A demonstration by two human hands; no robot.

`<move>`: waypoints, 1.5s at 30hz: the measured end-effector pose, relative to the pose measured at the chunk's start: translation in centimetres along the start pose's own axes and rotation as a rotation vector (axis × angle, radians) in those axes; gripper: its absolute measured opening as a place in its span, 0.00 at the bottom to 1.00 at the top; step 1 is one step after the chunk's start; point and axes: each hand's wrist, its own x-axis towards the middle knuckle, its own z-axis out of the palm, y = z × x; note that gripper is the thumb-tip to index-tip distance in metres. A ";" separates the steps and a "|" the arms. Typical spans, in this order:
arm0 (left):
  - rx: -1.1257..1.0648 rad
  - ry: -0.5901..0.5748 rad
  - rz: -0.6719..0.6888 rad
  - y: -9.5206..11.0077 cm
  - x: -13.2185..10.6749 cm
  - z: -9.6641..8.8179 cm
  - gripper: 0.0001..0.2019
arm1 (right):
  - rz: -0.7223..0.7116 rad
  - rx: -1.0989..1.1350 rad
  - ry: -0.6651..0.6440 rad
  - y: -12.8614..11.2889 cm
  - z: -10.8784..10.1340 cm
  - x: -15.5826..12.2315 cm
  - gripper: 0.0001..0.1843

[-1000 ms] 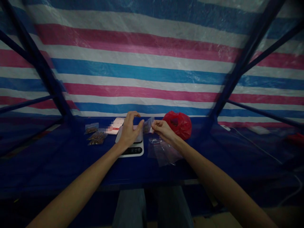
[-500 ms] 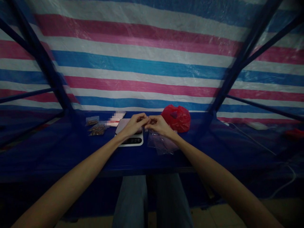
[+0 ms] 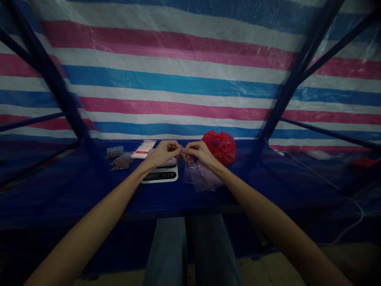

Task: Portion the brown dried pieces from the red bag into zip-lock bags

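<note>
Between my two hands a small clear plastic bag is pinched at its edge. My left hand grips it from the left, above a white kitchen scale with a dark display strip. From the other side my right hand holds the same bag, fingers pressed together. Below the right hand lie several flat clear plastic bags on the blue table. A red plastic bag stands just behind and right of that hand. What is inside the pinched bag cannot be made out.
Left of the scale lie two zip bags of small brown pieces, one behind and one in front. A printed paper lies behind them. A white cable crosses the right side. Blue metal posts frame a striped sheet.
My hands have drawn slightly apart, and the clear bag now shows stretched between them. The view has shifted a little.
</note>
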 end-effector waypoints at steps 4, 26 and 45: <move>0.249 -0.011 0.003 0.0 -0.2 -0.5 0.07 | -0.114 -0.379 0.160 0.0 0.1 0.0 0.14; -0.421 0.184 0.006 0.0 -0.4 0.1 0.08 | 0.352 0.691 -0.048 0.9 -0.5 0.7 0.16; -0.595 0.103 -0.045 1.1 -0.5 0.3 0.17 | 0.135 -0.060 0.437 -7.2 -13.8 -1.6 0.16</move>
